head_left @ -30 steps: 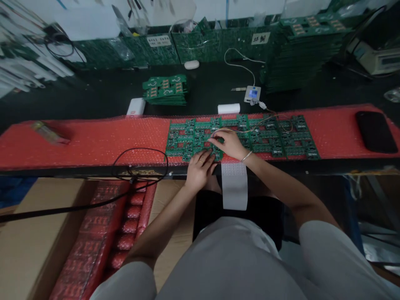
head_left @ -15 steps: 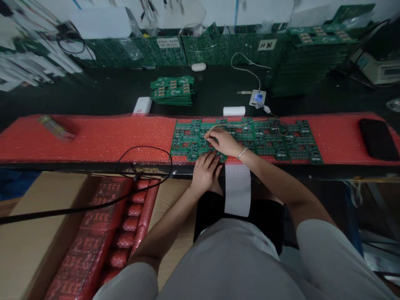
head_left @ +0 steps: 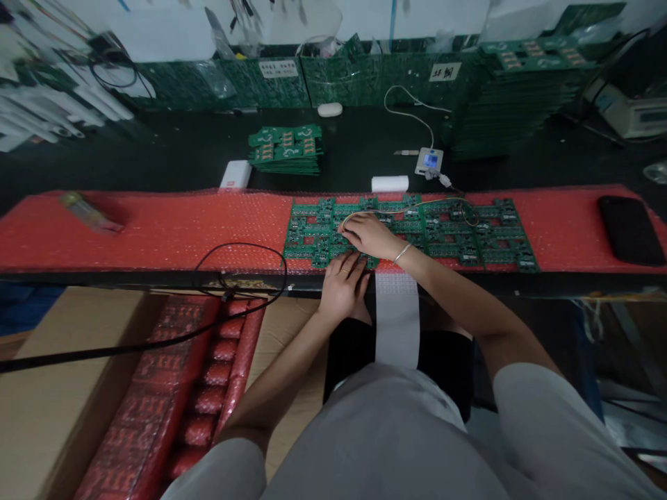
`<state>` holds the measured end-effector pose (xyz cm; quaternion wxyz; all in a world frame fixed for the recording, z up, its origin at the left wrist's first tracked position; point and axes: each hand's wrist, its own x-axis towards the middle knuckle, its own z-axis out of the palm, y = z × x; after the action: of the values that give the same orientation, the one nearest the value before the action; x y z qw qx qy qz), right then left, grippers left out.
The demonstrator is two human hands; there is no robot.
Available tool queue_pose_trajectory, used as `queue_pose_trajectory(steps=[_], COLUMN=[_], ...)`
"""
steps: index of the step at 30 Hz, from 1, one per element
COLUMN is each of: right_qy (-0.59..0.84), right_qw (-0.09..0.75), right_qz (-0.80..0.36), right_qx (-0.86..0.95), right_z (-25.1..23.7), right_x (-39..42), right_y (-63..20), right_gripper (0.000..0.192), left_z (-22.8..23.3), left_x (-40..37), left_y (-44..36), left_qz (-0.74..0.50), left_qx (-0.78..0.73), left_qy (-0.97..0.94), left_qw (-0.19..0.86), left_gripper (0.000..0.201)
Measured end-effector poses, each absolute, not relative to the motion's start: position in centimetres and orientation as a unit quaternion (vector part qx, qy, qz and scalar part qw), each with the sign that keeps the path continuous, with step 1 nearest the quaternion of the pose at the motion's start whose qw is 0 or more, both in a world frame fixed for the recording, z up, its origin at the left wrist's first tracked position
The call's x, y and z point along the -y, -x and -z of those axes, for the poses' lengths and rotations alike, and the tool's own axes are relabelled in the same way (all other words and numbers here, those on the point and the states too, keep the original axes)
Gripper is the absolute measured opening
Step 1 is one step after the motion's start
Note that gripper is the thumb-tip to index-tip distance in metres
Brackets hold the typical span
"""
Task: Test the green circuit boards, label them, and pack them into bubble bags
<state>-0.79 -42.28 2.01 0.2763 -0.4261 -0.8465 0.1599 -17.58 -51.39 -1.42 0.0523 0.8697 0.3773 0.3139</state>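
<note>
A row of green circuit boards (head_left: 448,232) lies on red bubble wrap (head_left: 171,229) along the bench's front edge. My right hand (head_left: 369,235) rests on the boards, fingers closed around the end of a thin wire (head_left: 448,201) that runs back to a small tester with a blue screen (head_left: 430,161). My left hand (head_left: 344,285) lies flat at the near edge of the leftmost board (head_left: 310,236), fingers together and pressing down. A white strip of labels (head_left: 397,319) hangs off the bench edge beside it.
A stack of green boards (head_left: 286,147), a white box (head_left: 235,173) and a white block (head_left: 390,183) sit behind the wrap. A black phone (head_left: 630,229) lies far right. Tall board stacks (head_left: 515,90) stand at the back. A black cable (head_left: 229,278) loops over red-wrapped rolls (head_left: 182,389) in a carton.
My right hand has slid a little leftward over the boards with the wire end. My left hand has stayed at the board's near edge.
</note>
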Motion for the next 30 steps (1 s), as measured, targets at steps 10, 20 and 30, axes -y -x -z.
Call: queue_pose_trajectory(steps=[10, 20, 30], right_qy=[0.450, 0.448, 0.445], right_qw=[0.336, 0.348, 0.351], right_qz=[-0.170, -0.183, -0.175], right_qx=[0.810, 0.803, 0.805], right_z=[-0.6, -0.4, -0.2], right_x=[41.8, 41.9, 41.9], right_y=[0.6, 0.7, 0.8], right_gripper=[0.006, 0.009, 0.007], left_z=[2.7, 3.6, 2.0], left_x=[55.1, 54.8, 55.0], left_y=[16.0, 15.9, 16.0], left_qz=[-0.322, -0.353, -0.373], left_qx=[-0.299, -0.323, -0.328], left_qy=[-0.885, -0.862, -0.839], left_qw=[0.153, 0.169, 0.222], left_gripper=[0.013, 0.011, 0.012])
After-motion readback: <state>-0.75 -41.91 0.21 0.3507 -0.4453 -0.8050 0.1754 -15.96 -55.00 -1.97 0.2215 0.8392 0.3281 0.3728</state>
